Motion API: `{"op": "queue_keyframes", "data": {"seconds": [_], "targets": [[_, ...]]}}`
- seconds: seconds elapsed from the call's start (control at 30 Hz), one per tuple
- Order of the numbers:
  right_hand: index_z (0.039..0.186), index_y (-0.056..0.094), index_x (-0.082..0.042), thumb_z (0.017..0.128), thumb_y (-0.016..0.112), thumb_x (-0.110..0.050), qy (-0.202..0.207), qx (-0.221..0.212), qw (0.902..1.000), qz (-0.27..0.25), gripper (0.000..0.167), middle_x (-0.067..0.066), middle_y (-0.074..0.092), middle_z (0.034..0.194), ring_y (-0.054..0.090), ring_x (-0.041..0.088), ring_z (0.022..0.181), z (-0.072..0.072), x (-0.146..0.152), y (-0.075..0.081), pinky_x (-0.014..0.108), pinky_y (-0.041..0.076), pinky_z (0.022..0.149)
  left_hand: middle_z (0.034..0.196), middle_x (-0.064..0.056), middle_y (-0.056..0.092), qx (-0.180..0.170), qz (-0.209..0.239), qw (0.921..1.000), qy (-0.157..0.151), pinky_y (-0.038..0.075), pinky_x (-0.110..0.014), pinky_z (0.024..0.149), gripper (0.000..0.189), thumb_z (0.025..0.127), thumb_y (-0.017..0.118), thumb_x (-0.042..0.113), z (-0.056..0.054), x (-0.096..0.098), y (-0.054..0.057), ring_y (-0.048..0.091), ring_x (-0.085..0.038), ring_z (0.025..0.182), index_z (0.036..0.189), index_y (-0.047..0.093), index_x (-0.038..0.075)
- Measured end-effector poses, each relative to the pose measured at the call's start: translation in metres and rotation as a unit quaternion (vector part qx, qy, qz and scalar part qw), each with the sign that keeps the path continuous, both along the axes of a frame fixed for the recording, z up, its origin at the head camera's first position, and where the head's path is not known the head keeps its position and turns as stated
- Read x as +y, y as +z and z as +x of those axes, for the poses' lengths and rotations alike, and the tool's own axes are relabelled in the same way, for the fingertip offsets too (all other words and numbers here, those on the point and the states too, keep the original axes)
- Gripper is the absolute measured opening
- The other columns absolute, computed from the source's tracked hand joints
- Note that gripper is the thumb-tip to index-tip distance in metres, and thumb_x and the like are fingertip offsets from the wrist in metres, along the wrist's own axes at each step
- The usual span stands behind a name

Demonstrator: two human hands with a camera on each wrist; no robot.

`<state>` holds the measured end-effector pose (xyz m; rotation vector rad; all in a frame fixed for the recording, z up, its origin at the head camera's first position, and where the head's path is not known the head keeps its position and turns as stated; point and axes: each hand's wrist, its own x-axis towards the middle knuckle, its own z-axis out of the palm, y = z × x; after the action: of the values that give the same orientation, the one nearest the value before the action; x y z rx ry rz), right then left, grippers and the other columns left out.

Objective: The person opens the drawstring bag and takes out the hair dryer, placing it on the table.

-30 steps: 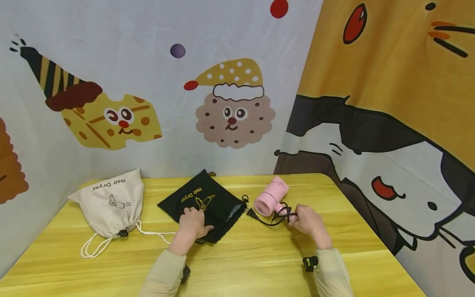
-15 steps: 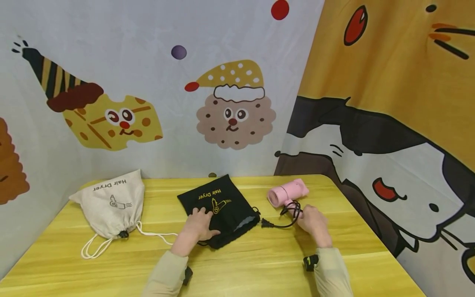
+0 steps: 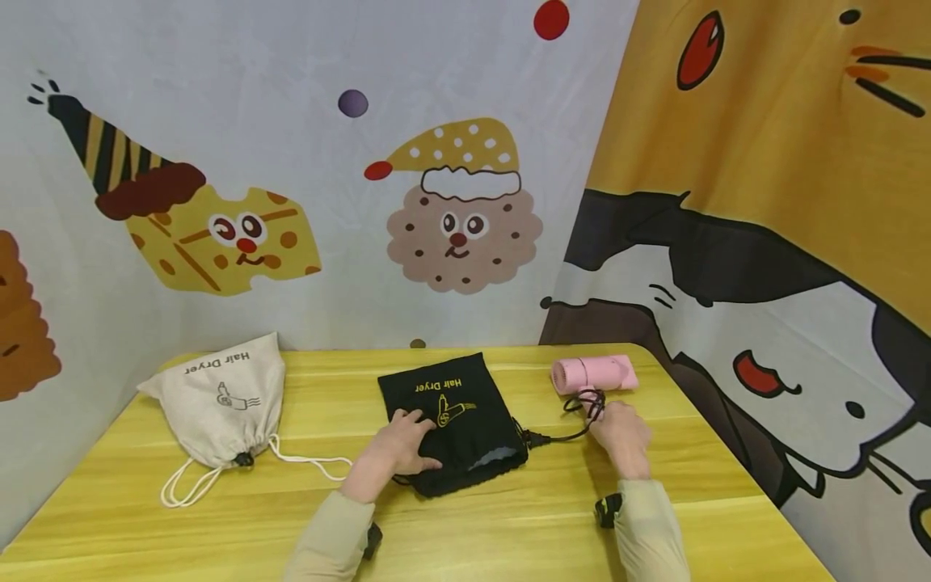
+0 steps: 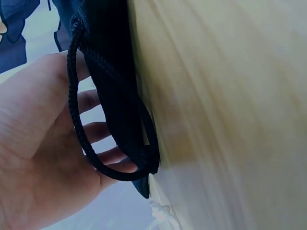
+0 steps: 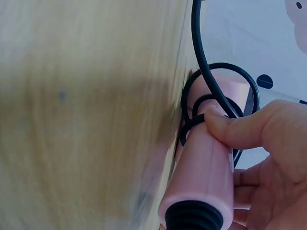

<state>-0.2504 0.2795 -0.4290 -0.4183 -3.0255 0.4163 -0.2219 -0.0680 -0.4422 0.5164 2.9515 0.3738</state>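
A black drawstring pouch [image 3: 473, 396] printed "Hair Dryer" lies flat on the table, its mouth toward the near side. My left hand [image 3: 396, 449] rests on its left part with spread fingers; in the left wrist view a black cord loop [image 4: 79, 129] hangs in front of the palm. To the right, my right hand [image 3: 621, 438] grips the handle of a pink hair dryer [image 3: 596, 373], thumb along the handle [image 5: 201, 165]. Black power cable [image 5: 196, 43] is coiled around that handle. Its plug [image 3: 537, 439] reaches the pouch's right edge.
A cream drawstring bag [image 3: 225, 396], also printed "Hair Dryer", lies at the left with white cords [image 3: 196, 485] trailing on the wooden table [image 3: 465, 533]. Cartoon-printed cloth walls [image 3: 327, 307] stand behind and at the right of the table.
The black pouch has slid right and turned clockwise under my left hand. My right hand has swung the hair dryer's head rightward, and the plug has shifted right with it.
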Motion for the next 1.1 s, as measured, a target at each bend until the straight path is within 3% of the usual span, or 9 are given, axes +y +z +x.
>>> {"op": "queue_keyframes", "data": {"seconds": [0.33,0.5,0.63,0.73,0.8,0.87,1.0,1.1], "targets": [[0.113,0.059,0.011,0.097,0.027,-0.054,-0.032,-0.004,0.9993,-0.016,0.074,0.038,0.058,0.112,0.059,0.055,0.099,0.002,-0.005,0.001,0.062,0.049,0.069,0.139,-0.013,0.049,0.0,0.008,0.9997,-0.022,0.044,-0.045,0.102,0.059,0.076,0.076,0.043,-0.001,0.003,-0.001,0.045,-0.033,0.126,0.124,0.059,0.013],[0.117,0.056,0.011,0.096,0.042,-0.03,-0.02,-0.011,0.9995,0.021,0.048,0.037,0.055,0.11,0.057,0.053,0.097,0.007,-0.019,0.011,0.062,0.049,0.071,0.127,-0.013,0.056,0.024,0.035,0.9988,-0.026,0.046,-0.044,0.098,0.05,0.079,0.074,0.037,-0.005,-0.001,-0.005,0.051,-0.033,0.117,0.12,0.061,0.01],[0.113,0.053,0.016,0.088,0.055,-0.016,-0.001,0.041,0.9967,0.07,0.041,0.035,0.053,0.106,0.056,0.05,0.093,0.015,-0.038,0.02,0.06,0.05,0.066,0.112,-0.014,0.061,0.071,0.054,0.996,-0.011,0.051,-0.044,0.09,0.039,0.083,0.072,0.029,-0.008,-0.005,-0.008,0.057,-0.033,0.104,0.114,0.063,0.006],[0.115,0.053,0.013,0.083,0.061,-0.011,0.057,0.113,0.9881,0.088,0.041,0.033,0.055,0.106,0.056,0.048,0.092,0.018,-0.058,0.022,0.056,0.052,0.063,0.105,-0.014,0.062,0.108,0.066,0.9919,0.011,0.054,-0.044,0.081,0.034,0.084,0.071,0.025,-0.01,-0.011,-0.01,0.06,-0.033,0.098,0.11,0.064,0.006],[0.114,0.057,0.008,0.08,0.067,-0.011,0.118,0.148,0.9779,0.089,0.04,0.029,0.057,0.107,0.057,0.044,0.092,0.019,-0.073,0.022,0.053,0.053,0.062,0.103,-0.014,0.062,0.127,0.075,0.9885,0.032,0.055,-0.044,0.077,0.031,0.085,0.07,0.023,-0.011,-0.016,-0.01,0.062,-0.034,0.096,0.109,0.064,0.005],[0.115,0.058,0.002,0.081,0.069,-0.011,0.193,0.156,0.9661,0.071,0.038,0.023,0.058,0.108,0.058,0.04,0.094,0.02,-0.089,0.021,0.049,0.054,0.065,0.103,-0.016,0.063,0.145,0.085,0.9843,0.056,0.055,-0.044,0.075,0.03,0.085,0.069,0.022,-0.012,-0.024,-0.009,0.062,-0.035,0.095,0.109,0.064,0.005],[0.116,0.06,-0.005,0.086,0.069,-0.02,0.318,0.106,0.9414,0.038,0.035,0.014,0.057,0.115,0.057,0.033,0.102,0.024,-0.119,0.016,0.044,0.053,0.075,0.11,-0.022,0.063,0.167,0.101,0.9745,0.112,0.054,-0.047,0.079,0.032,0.087,0.067,0.019,-0.015,-0.046,-0.005,0.06,-0.039,0.097,0.113,0.062,0.0],[0.126,0.056,-0.01,0.089,0.065,-0.029,0.365,0.034,0.9298,0.031,0.043,0.012,0.053,0.127,0.053,0.033,0.114,0.028,-0.135,0.014,0.046,0.05,0.089,0.116,-0.028,0.06,0.178,0.104,0.9665,0.153,0.051,-0.053,0.084,0.037,0.088,0.064,0.018,-0.015,-0.065,0.001,0.056,-0.045,0.103,0.117,0.059,-0.004]]}}
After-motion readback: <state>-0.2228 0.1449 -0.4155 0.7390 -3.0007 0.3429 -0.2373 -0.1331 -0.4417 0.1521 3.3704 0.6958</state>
